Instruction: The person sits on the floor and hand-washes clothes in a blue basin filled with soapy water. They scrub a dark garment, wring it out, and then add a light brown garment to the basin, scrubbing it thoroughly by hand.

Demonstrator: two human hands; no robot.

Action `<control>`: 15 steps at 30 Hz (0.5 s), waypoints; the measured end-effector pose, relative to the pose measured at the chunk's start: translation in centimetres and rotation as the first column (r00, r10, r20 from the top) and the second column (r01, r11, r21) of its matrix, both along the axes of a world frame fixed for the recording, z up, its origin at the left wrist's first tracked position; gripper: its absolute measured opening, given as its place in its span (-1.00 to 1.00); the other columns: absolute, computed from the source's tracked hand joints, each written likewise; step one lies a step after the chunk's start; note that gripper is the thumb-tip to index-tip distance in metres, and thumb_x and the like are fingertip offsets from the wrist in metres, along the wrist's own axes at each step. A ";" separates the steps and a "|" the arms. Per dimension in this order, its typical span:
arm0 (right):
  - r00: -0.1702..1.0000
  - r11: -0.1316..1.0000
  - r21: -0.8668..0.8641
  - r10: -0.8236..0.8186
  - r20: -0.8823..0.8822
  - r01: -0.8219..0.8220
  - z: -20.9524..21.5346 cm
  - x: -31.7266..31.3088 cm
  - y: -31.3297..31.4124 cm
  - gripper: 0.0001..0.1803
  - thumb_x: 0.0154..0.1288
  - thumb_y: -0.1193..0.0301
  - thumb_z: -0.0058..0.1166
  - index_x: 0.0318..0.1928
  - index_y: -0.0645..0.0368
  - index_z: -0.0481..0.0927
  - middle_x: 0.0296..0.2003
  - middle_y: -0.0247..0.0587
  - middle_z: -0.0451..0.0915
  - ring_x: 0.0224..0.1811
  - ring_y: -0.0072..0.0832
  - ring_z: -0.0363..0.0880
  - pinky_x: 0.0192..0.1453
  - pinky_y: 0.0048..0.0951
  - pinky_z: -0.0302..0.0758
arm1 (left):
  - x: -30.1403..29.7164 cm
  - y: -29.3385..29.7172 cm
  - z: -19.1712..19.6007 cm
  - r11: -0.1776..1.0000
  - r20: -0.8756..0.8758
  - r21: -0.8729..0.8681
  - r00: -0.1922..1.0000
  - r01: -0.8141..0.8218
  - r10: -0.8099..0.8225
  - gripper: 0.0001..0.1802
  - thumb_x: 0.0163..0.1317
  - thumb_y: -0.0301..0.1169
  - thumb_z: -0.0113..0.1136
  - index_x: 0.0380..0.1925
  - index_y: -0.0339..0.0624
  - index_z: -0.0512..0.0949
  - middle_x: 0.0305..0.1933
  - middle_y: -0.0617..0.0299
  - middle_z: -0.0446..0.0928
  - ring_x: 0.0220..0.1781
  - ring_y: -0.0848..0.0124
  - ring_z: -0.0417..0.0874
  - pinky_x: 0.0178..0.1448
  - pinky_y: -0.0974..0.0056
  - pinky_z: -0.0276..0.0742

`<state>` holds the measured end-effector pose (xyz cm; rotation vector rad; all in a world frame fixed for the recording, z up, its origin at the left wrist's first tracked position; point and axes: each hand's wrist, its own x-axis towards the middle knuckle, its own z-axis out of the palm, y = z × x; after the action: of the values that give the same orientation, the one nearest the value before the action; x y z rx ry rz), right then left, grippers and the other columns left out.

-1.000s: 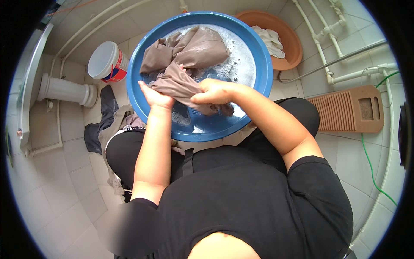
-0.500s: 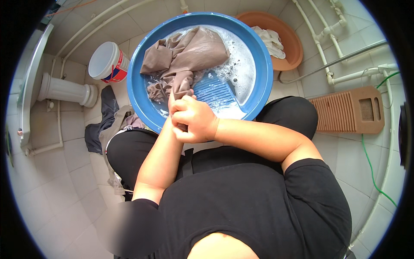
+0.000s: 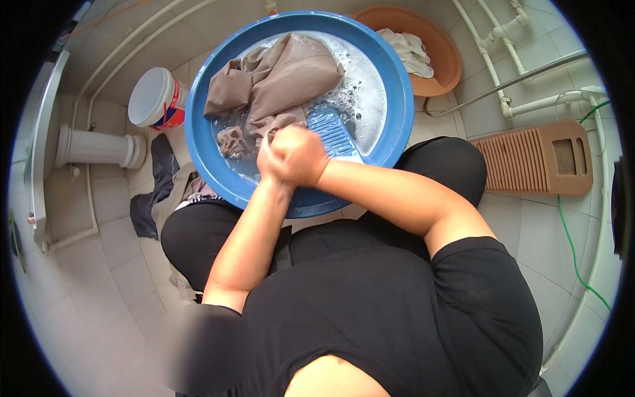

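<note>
A big blue basin holds soapy water, a wet taupe garment and a blue ribbed washboard. Both my hands are bunched together over the basin's near side. My right hand lies on top, fingers curled. Beneath and beside it my left hand is mostly hidden. Together they squeeze a fold of the taupe garment, which trails from my fists into the water.
An orange basin with pale cloth stands at the back right. A white bucket and a white pedestal are to the left. Dark clothes lie on the tiled floor. A brown washboard lies at the right, near white pipes.
My hands have pulled back from the garment's middle to the basin's near rim and closed together, uncovering the blue washboard.
</note>
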<state>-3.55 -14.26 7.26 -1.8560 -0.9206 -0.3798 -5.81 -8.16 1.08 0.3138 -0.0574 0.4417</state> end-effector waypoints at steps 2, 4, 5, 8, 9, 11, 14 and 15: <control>0.979 0.978 -0.077 -0.198 -0.052 0.194 -2.2 3.2 -0.9 -0.72 0.04 0.32 0.06 -0.73 0.13 0.43 -0.64 -0.16 0.45 -0.54 -0.17 0.44 -0.45 -0.24 0.38 | 0.0 -0.1 7.0 0.982 -0.735 -0.026 0.662 0.189 -0.147 -0.63 0.33 -0.22 -0.34 -0.22 -0.18 0.45 -0.22 0.20 0.51 -0.13 0.33 0.52 -0.04 0.22 0.45; 0.975 0.979 -0.021 -0.204 -0.086 0.203 -1.4 2.9 -0.6 -0.72 0.06 0.33 0.04 -0.72 0.13 0.43 -0.64 -0.16 0.45 -0.55 -0.17 0.44 -0.46 -0.24 0.38 | 0.0 0.6 6.1 0.974 -0.688 0.007 0.708 0.227 -0.160 -0.63 0.33 -0.21 -0.34 -0.21 -0.17 0.44 -0.19 0.18 0.51 -0.13 0.32 0.53 -0.06 0.21 0.47; 0.987 0.988 -0.036 -0.150 -0.063 0.148 -0.8 2.3 -0.6 -0.74 0.04 0.31 0.05 -0.71 0.09 0.47 -0.63 -0.20 0.47 -0.55 -0.20 0.45 -0.47 -0.26 0.40 | -0.4 1.4 5.3 0.966 -0.657 -0.007 0.727 0.257 -0.199 -0.63 0.33 -0.21 -0.35 -0.19 -0.18 0.44 -0.19 0.18 0.51 -0.14 0.31 0.53 -0.05 0.22 0.47; 0.997 0.998 -0.016 0.061 0.046 -0.060 1.7 -1.2 -0.6 -0.78 -0.02 0.32 0.10 -0.72 0.04 0.46 -0.65 -0.28 0.45 -0.56 -0.30 0.45 -0.48 -0.32 0.41 | -1.5 3.7 1.3 0.940 -0.297 0.189 0.929 0.284 -0.221 -0.61 0.35 -0.23 -0.38 -0.14 -0.21 0.42 -0.19 0.14 0.49 -0.16 0.31 0.50 0.01 0.26 0.42; 0.996 0.996 -0.006 0.091 0.026 -0.090 2.1 -1.8 -0.8 -0.79 -0.02 0.32 0.09 -0.71 0.04 0.46 -0.63 -0.28 0.46 -0.54 -0.30 0.45 -0.46 -0.32 0.41 | -1.6 3.0 1.7 0.934 -0.420 0.288 0.904 0.212 -0.076 -0.62 0.35 -0.23 -0.35 -0.14 -0.23 0.43 -0.18 0.12 0.49 -0.14 0.32 0.51 0.01 0.26 0.43; 0.990 0.991 0.009 0.137 -0.025 -0.137 0.1 -0.9 -0.9 -0.83 0.01 0.30 0.06 -0.62 0.06 0.52 -0.60 -0.25 0.46 -0.51 -0.26 0.46 -0.41 -0.28 0.42 | -0.3 4.3 1.2 0.917 -0.560 0.304 0.827 0.259 -0.048 -0.64 0.32 -0.25 -0.21 -0.13 -0.29 0.44 -0.14 0.10 0.52 -0.12 0.31 0.55 0.02 0.26 0.45; 0.531 0.929 -0.273 -0.105 -0.841 -0.249 -1.0 3.9 -0.8 -0.48 0.31 0.00 -0.32 -0.15 0.12 0.58 -0.23 -0.09 0.59 -0.19 -0.16 0.54 -0.03 -0.27 0.43 | 0.6 3.0 6.9 0.974 -0.665 0.134 0.745 0.181 -0.047 -0.58 0.27 -0.20 -0.20 -0.08 -0.30 0.44 -0.09 0.06 0.53 -0.04 0.20 0.56 0.09 0.17 0.44; 0.358 0.978 0.002 0.077 -0.931 -0.207 -2.6 5.2 -1.0 -0.37 0.30 -0.10 -0.41 -0.04 0.16 0.50 -0.09 -0.08 0.53 -0.06 -0.20 0.49 0.08 -0.31 0.37 | 0.6 3.1 7.6 0.945 -0.591 0.199 0.802 0.258 -0.094 -0.61 0.25 -0.23 -0.16 -0.09 -0.29 0.44 -0.09 0.06 0.54 -0.05 0.21 0.56 0.08 0.17 0.44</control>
<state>1.66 -15.24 4.63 -1.6605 -0.2567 0.8495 -5.26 -5.02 8.69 0.6997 0.4510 0.1323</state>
